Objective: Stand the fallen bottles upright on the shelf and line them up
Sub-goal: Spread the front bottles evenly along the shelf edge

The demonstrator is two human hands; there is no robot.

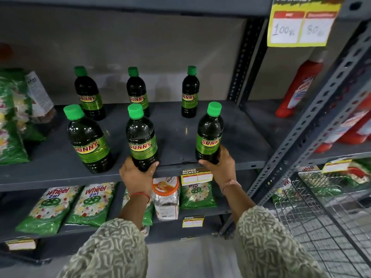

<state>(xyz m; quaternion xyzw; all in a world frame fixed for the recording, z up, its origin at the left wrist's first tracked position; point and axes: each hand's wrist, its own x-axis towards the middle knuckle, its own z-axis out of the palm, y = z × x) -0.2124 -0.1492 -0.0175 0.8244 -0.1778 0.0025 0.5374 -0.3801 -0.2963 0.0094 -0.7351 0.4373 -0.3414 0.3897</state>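
Several dark green SUNNY bottles with green caps stand upright on the grey shelf (241, 127), in a front row and a back row. My left hand (136, 175) grips the base of the front middle bottle (141, 137). The base of the front right bottle (209, 135) sits in the grip of my right hand (221, 165). A front left bottle (88, 139) stands free. Behind them stand the back left bottle (88, 93), the back middle bottle (137, 91) and the back right bottle (189, 93). No bottle lies on its side.
Green detergent packets (12, 117) crowd the shelf's left end. Wheel packets (50, 207) and a clear jar with an orange lid (165, 197) fill the shelf below. Red bottles (299, 85) stand in the bay to the right, past a slotted upright (247, 57). A wire basket (321, 217) is at lower right.
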